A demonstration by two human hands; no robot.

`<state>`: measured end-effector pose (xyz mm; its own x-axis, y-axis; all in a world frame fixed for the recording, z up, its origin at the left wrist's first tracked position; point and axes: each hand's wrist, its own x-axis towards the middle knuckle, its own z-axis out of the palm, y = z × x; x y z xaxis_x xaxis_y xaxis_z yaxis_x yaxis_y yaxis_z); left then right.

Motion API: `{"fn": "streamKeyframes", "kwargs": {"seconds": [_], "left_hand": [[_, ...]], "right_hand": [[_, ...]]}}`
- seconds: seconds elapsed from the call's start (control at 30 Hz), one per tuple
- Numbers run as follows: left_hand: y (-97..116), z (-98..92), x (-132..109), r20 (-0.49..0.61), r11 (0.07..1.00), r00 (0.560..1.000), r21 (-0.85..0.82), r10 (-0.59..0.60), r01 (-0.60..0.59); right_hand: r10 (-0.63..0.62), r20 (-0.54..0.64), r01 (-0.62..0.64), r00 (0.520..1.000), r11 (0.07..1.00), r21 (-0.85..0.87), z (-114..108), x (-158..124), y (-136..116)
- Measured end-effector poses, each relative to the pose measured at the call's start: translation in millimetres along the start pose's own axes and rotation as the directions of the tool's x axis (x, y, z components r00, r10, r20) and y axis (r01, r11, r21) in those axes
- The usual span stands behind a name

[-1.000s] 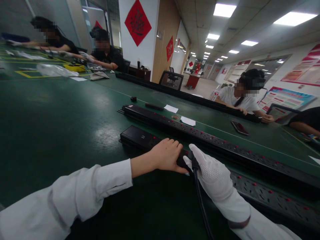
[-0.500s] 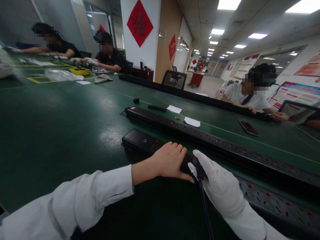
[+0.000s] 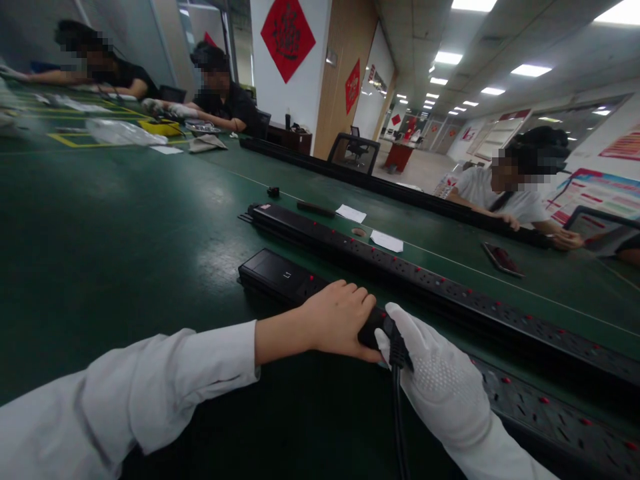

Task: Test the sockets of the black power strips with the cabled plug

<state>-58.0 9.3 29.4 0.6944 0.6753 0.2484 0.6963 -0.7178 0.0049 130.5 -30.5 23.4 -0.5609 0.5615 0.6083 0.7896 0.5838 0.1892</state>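
My bare left hand (image 3: 336, 319) is wrapped over a long black power strip (image 3: 280, 273), fingers on its far side and thumb along the near side. In my white-gloved right hand (image 3: 435, 357) is a black power plug (image 3: 393, 331), pressed against the strip's top just right of my left hand. The plug's pins are hidden, so I cannot tell how deep they sit. From the plug a thick black cable (image 3: 399, 413) hangs down toward me. Red dots mark the strip's outlets, and its right part runs under my right wrist.
Behind lies a second black power strip (image 3: 410, 273), roughly parallel. Beyond it are white paper slips (image 3: 387, 241), a table hole (image 3: 359, 232), a phone (image 3: 503, 259) and a long black bar (image 3: 390, 189). A person (image 3: 520, 187) touches the bar; two others sit far left.
My view has shifted slightly. Both hands stay at nearly the same spot on the strip, the right still gripping the plug. The hanging cable has swung a little to the left.
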Motion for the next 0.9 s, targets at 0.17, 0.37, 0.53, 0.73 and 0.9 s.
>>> {"fn": "streamKeyframes", "kwargs": {"seconds": [0.17,0.37,0.53,0.73,0.9], "left_hand": [[-2.9,-0.3,0.1,0.025,0.999,1.000,-0.032,0.008,-0.008],[-2.4,-2.2,-1.5,0.041,1.000,0.999,-0.015,0.019,-0.018],[-1.3,-4.0,-1.0,0.035,1.000,0.999,-0.021,0.020,-0.019],[-2.4,-1.0,-0.6,0.024,1.000,1.000,0.008,0.016,-0.016],[-1.8,-0.4,-0.6,0.023,1.000,1.000,0.011,0.007,-0.007]], "right_hand": [[0.014,0.038,-0.016,0.999,0.999,0.044,3.8,-4.3,-2.5],[0.017,0.074,-0.023,0.997,0.996,0.089,3.8,-9.7,-1.7],[-0.082,0.126,0.053,0.989,0.974,0.218,1.9,-12.1,13.5],[-0.175,0.166,0.116,0.970,0.941,0.318,-6.6,-2.5,22.7],[-0.155,0.162,0.096,0.975,0.941,0.323,-11.4,1.8,19.7]]}}
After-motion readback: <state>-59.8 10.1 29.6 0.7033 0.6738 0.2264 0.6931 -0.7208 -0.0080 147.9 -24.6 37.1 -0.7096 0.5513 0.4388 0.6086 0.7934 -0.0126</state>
